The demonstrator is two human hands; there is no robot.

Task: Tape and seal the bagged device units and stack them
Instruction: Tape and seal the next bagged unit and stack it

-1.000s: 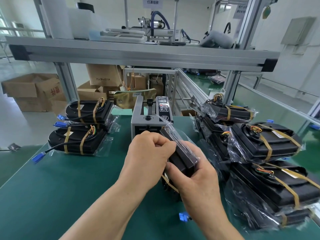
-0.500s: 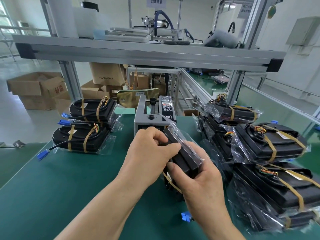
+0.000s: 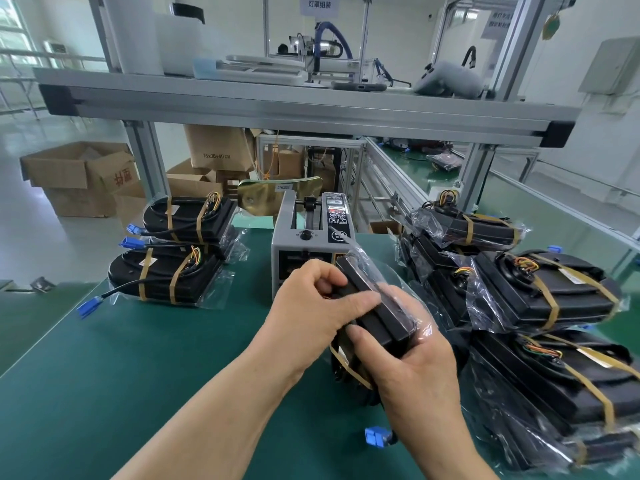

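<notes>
I hold the bagged unit on edge mid-bench, right in front of the tape dispenser, so a strip is within reach. My left hand curls over its top edge and pinches the film flat; my right hand grips the near end to steady it. Neat units sit at the far-left corner, probably done; the loose-bagged pile on the right edge looks like the queue.

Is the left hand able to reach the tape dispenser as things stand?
Probably yes, once it lets go: the left hand grips the bagged unit just in front of the tape dispenser, with nothing between them.
</notes>
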